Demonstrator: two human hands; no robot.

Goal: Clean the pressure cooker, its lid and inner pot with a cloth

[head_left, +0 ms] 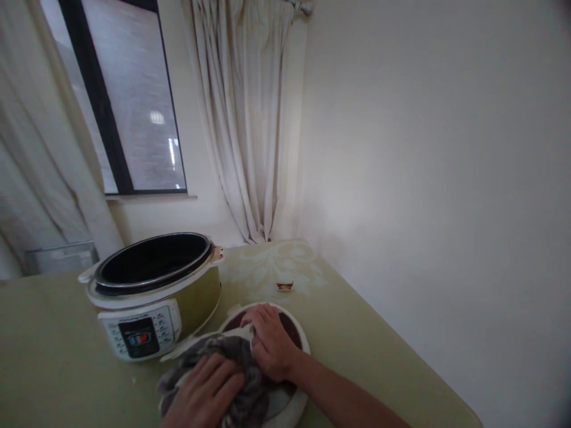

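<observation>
1. The round lid [292, 327] was on the bench [366, 351], beside the big pot [198, 300] and close to the person. That spot was easy to reach, which may be why it was there.
2. The left hand [207, 383] had its fingers bent around a bunched grey cloth [250, 383] and held it against the lid. A bunched cloth is soft and thick, so it was probably good for pushing on hard parts.
3. The right hand [270, 342] was on top of the lid, with its fingers bent over near the white handle. I could not tell if it gripped tightly. It probably kept the lid from sliding.
4. The pot stood upright with its top open. Its buttons [140, 336] faced the person, so they were easy to see.
5. A small scrap [285, 286] lay behind the lid, out of the way.
</observation>
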